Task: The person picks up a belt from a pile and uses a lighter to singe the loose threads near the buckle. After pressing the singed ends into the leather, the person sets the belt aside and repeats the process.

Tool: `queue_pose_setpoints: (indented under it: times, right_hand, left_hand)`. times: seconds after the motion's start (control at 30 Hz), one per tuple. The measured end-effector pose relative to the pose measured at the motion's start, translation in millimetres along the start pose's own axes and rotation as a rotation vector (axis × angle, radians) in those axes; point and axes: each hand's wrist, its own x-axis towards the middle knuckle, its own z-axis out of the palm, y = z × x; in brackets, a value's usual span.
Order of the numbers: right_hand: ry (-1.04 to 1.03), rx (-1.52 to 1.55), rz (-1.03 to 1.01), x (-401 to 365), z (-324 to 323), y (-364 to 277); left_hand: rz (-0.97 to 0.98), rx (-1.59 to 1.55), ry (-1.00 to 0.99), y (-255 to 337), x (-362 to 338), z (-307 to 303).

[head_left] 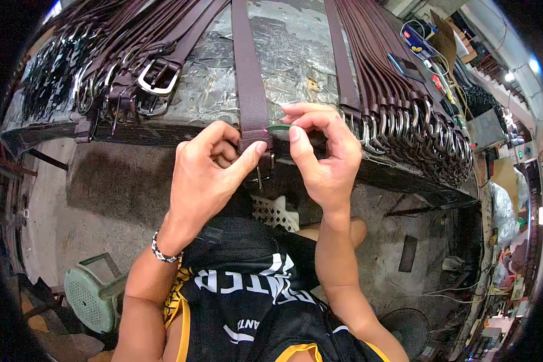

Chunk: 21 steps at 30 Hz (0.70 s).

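Note:
A dark brown leather belt [252,78] runs down the middle of the workbench to its near edge. My left hand [208,166] pinches the belt's buckle end, thumb on top and fingers curled beneath. Part of a metal buckle [272,160] shows below that thumb; the rest is hidden. Between the thumb and fingers of my right hand [327,154] is a thin, flat green piece [279,128] with a reddish tip. Its tip meets the belt's right edge, close to the leather loop. I cannot make out exactly what kind of tool it is.
Many buckled belts lie bunched at the left [157,78] and right [398,114] of the worn workbench [289,51]. A phone [406,66] rests on the right bunch. Below stand a green plastic stool [90,295] and a white perforated basket [274,212].

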Motion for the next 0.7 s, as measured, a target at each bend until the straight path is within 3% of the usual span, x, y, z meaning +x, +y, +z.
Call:
queue_pose_setpoints:
  times: [0.7]
  right_hand:
    - [0.003,-0.011,-0.005,0.4,0.6,-1.5]
  left_hand:
    - [0.008,-0.058,0.043,-6.2,-0.4,2.1]
